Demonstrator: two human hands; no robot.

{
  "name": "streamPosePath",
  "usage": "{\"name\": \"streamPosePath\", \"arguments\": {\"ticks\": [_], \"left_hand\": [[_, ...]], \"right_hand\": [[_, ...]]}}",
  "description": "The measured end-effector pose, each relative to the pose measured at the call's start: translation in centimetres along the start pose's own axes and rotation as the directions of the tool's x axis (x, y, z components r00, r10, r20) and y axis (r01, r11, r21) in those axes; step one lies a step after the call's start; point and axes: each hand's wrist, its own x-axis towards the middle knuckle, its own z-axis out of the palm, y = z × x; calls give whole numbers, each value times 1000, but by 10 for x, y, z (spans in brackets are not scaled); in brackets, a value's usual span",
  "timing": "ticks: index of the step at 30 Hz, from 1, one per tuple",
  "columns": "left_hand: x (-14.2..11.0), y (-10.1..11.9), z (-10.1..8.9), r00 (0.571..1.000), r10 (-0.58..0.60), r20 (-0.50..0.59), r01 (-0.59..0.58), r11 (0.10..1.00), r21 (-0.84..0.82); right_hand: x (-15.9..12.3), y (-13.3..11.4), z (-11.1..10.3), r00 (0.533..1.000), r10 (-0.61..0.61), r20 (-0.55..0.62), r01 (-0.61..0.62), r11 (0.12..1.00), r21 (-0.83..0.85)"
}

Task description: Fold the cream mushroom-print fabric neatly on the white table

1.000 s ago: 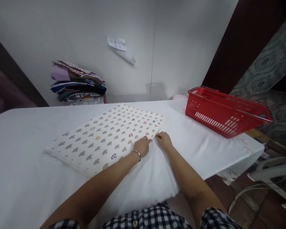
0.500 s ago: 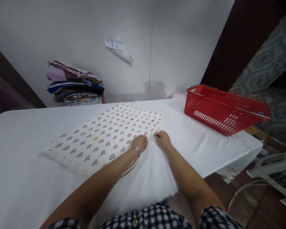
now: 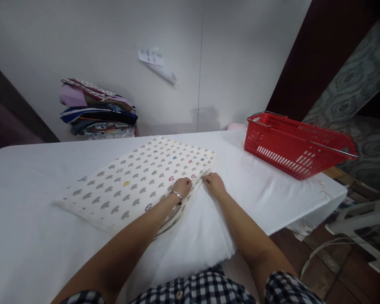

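Note:
A cream cloth (image 3: 139, 177) with grey cloud-like shapes and a few coloured ones lies flat on the white-covered table, its layered near edge curving loosely toward me. My left hand (image 3: 182, 188), with a silver bracelet at the wrist, is closed on that edge near the cloth's right part. Just to its right, my right hand (image 3: 214, 184) pinches the same edge close to the right corner. Between the two hands the edge is gathered into a narrow fold. My fingertips are partly hidden.
A red plastic basket (image 3: 291, 145) with metal handles stands on the table (image 3: 240, 198) at the right. Against the wall at the back left is a stack of folded fabrics (image 3: 98, 109). A white plastic stool (image 3: 361, 228) is on the floor at the right.
My left hand has shifted slightly left along the cloth's edge. My right hand has come a little left and now pinches the edge, which looks more lifted and spread between the hands.

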Motion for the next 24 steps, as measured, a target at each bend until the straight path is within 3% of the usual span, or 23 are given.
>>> {"name": "streamPosePath", "arguments": {"ticks": [13,24], "left_hand": [[-3,-1,-4,999,-9,-32,6,997,-76],[-3,-2,-2,998,6,-62,-9,999,-46]], "right_hand": [[5,-2,4,999,-50,13,51,991,-121],[3,-2,6,999,-44,7,44,998,-44]]}}
